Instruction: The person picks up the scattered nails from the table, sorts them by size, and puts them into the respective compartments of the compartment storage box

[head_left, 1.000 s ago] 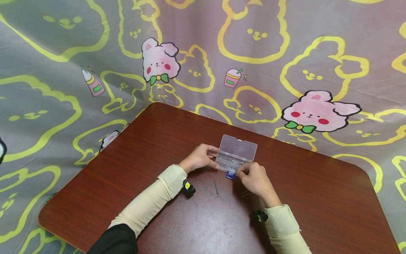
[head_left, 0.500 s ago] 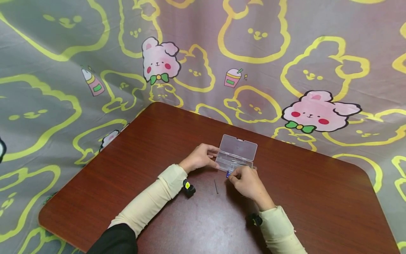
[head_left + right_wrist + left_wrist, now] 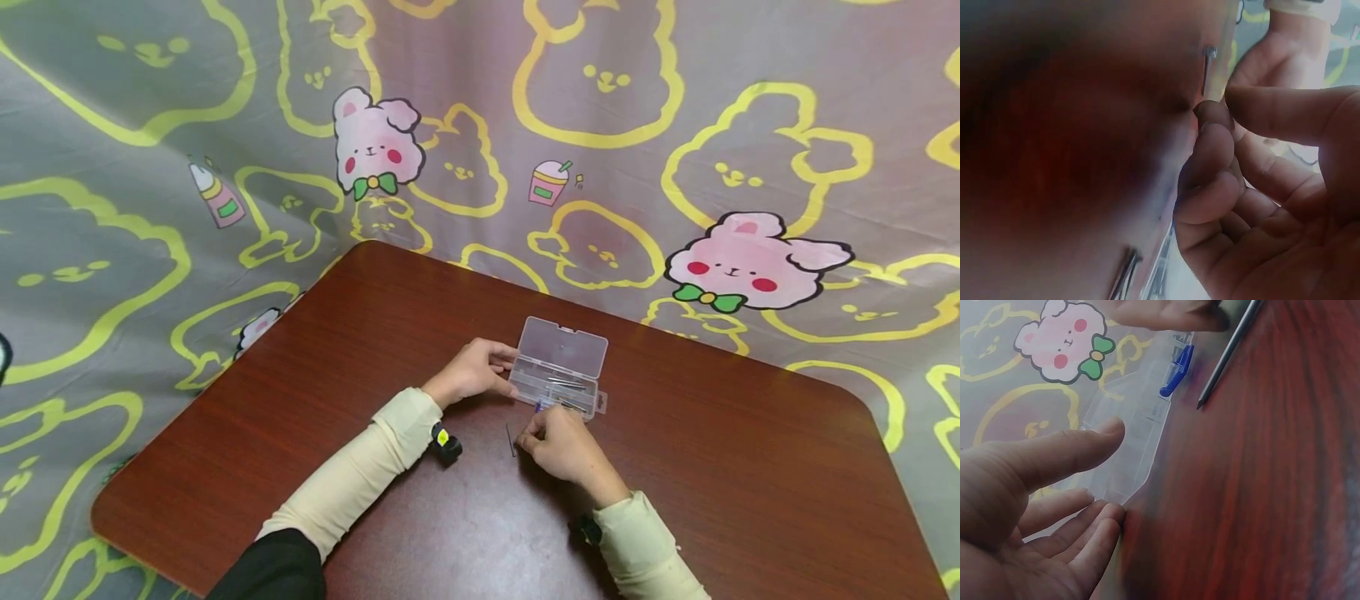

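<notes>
A clear plastic box stands with its lid up and thin metal nails inside. My left hand holds its left end, thumb at the front corner and fingers along the side. In the left wrist view, the fingertips meet the box's corner. A single dark nail lies on the table in front of the box. Close beside it are the fingertips of my right hand, bent and near together. The right wrist view shows that nail's head just beyond the thumb and forefinger.
A blue piece sits at the box's front edge. In the right wrist view, several more nails lie low in the picture. The brown wooden table has rounded corners, with a patterned curtain behind it.
My right hand has moved left and toward me, from the box's right front corner to beside the single nail, uncovering the box's right end. My left hand has stayed at the box.
</notes>
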Motion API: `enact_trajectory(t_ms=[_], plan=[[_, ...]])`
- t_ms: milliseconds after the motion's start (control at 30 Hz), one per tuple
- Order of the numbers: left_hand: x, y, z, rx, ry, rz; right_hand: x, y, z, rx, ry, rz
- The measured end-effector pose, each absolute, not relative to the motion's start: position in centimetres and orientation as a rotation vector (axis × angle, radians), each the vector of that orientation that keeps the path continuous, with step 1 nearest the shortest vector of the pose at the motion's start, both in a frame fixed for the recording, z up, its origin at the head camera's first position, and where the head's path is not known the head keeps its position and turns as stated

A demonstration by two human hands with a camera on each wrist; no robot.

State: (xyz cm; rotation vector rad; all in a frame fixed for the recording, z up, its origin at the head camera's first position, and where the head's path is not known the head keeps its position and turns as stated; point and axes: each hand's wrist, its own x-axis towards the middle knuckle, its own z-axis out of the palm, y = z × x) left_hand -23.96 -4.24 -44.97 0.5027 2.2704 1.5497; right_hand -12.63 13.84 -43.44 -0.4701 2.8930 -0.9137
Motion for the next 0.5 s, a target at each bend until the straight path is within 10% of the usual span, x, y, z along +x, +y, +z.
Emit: enact_trajectory(t_ms=[500], plan=[[-23.7,-4.2,-44.8,0.503,2.276,1.553,-12.5,12.3,-43.2,-0.560,2.871,-0.709]])
